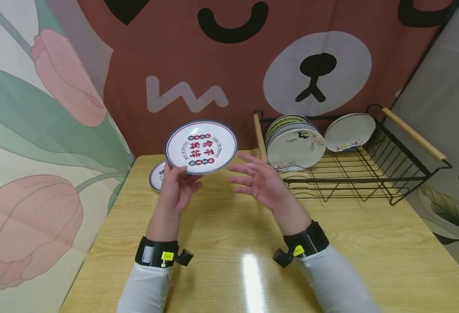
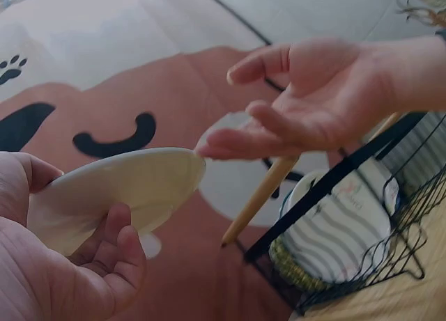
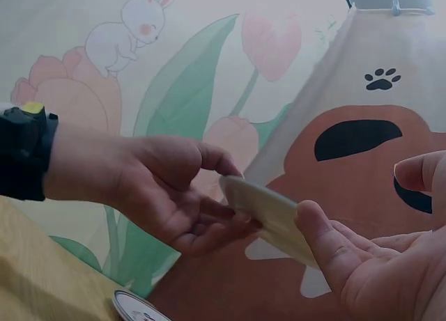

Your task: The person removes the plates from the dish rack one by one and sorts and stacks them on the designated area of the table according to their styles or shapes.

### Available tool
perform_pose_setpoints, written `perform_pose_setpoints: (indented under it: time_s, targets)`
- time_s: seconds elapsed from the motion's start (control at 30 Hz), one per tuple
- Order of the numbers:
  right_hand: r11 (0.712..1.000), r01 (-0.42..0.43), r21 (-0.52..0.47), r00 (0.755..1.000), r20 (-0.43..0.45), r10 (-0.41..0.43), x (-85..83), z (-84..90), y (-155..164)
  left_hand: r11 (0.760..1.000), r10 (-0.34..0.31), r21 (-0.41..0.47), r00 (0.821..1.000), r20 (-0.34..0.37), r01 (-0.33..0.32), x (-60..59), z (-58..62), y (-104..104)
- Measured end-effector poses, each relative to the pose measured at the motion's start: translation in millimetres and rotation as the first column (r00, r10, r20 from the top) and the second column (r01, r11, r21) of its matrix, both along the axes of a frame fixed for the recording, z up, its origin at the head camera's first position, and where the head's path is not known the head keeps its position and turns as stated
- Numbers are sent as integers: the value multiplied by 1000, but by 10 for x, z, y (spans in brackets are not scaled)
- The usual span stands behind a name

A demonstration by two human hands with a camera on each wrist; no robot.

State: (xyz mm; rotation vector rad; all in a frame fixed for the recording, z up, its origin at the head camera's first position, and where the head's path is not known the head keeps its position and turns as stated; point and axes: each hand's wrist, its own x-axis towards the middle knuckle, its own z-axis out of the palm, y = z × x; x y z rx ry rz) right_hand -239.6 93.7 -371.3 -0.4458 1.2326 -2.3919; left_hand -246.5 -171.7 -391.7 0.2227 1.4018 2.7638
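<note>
My left hand pinches a white plate by its near left rim, thumb on top and fingers beneath. Blue and red rings edge the plate, and red and blue characters fill its middle. It is held up above the table, tilted toward the head camera; its pale underside shows in the left wrist view. My right hand is beside the plate's right edge with fingers spread and nothing gripped. In the left wrist view, the right hand's fingertips are right at the rim. A second similar plate lies on the table, partly hidden behind the left hand.
On the right stands a black wire dish rack with wooden handles. Several plates lean in its left part, a floral plate in front. Another white plate leans farther right. The wooden table meets a printed cloth backdrop.
</note>
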Motion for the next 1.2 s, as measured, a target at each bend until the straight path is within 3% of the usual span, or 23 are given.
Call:
perform_pose_setpoints:
  time_s: [0.2, 0.57, 0.87, 1.2]
  targets:
    - [1000, -8, 20, 999, 40, 7, -76, -127, -230, 998, 61, -10, 995, 78, -60, -132, -96, -171]
    - [993, 18, 116, 973, 227, -44, -350, -661, -523, 986, 168, -28, 960, 224, -166, -373, -377, -468]
    - [985, 22, 169, 958, 280, -70, -386, -897, -639, 973, 229, -81, 908, 352, -214, -554, -671, -706]
    - [978, -7, 207, 956, 290, -55, -365, -1063, -712, 965, 260, -155, 861, 436, -213, -601, -869, -877]
